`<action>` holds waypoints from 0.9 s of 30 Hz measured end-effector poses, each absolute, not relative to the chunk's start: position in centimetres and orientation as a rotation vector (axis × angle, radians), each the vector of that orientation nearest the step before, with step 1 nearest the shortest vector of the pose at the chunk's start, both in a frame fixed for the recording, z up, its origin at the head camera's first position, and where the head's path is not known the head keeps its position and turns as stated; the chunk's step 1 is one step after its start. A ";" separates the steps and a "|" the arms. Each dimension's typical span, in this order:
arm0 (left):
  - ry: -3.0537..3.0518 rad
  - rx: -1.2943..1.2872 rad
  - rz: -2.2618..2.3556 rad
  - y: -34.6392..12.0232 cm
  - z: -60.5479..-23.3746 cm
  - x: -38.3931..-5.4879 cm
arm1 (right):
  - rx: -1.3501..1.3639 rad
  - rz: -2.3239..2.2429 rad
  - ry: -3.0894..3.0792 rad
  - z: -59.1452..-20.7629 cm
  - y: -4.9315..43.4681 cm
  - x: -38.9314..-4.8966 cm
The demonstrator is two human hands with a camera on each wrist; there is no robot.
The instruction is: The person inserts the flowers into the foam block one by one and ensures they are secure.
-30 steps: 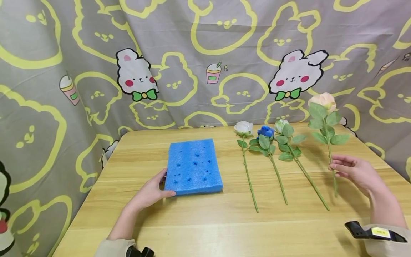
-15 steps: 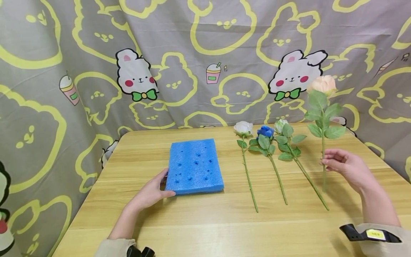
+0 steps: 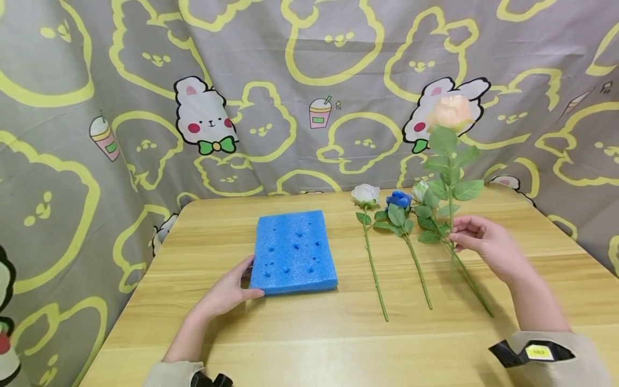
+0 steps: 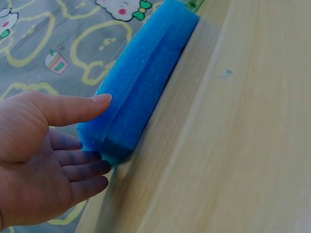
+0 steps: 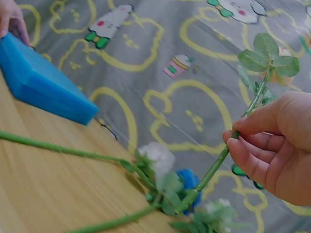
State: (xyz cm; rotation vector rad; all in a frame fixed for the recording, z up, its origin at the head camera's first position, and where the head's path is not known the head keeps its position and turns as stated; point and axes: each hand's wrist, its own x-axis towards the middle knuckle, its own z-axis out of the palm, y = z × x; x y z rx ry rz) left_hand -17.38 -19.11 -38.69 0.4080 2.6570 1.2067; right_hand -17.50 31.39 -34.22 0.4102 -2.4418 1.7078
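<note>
A blue foam block (image 3: pixel 295 250) with several small holes in its top lies on the wooden table. My left hand (image 3: pixel 231 287) touches its near left corner; in the left wrist view the thumb (image 4: pixel 77 108) lies straight along one face and the fingers reach the block's end. A pale peach rose (image 3: pixel 451 114) stands upright in my right hand (image 3: pixel 486 244), its green stem (image 5: pixel 214 165) pinched between thumb and fingertips. The stem's cut lower end shows in the right wrist view. Behind it, a pale green-white rose (image 3: pixel 420 191) lies partly hidden.
A white rose (image 3: pixel 366 194) and a blue rose (image 3: pixel 399 200) lie side by side right of the block, stems toward me. Bare wooden tabletop (image 3: pixel 309 338) spreads in front. A grey curtain (image 3: pixel 271 48) with rabbit prints hangs behind and at both sides.
My right hand has carried the peach rose leftward and upward, over the pale green-white rose. The foam block shifted very slightly rightward; my left hand has stayed at its corner.
</note>
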 end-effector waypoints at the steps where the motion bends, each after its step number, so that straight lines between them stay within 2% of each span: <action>1: 2.657 0.403 1.208 -19.1 -38.7 -17.4 | 0.413 1.683 -2.463 -34.0 30.9 -17.6; 14: 2.668 0.413 1.197 -19.1 -38.7 -17.4 | 0.441 1.736 -2.558 -32.3 25.3 -19.3; 27: 2.673 0.404 1.183 -19.2 -38.9 -17.5 | 0.532 1.779 -2.537 -32.7 20.3 -21.1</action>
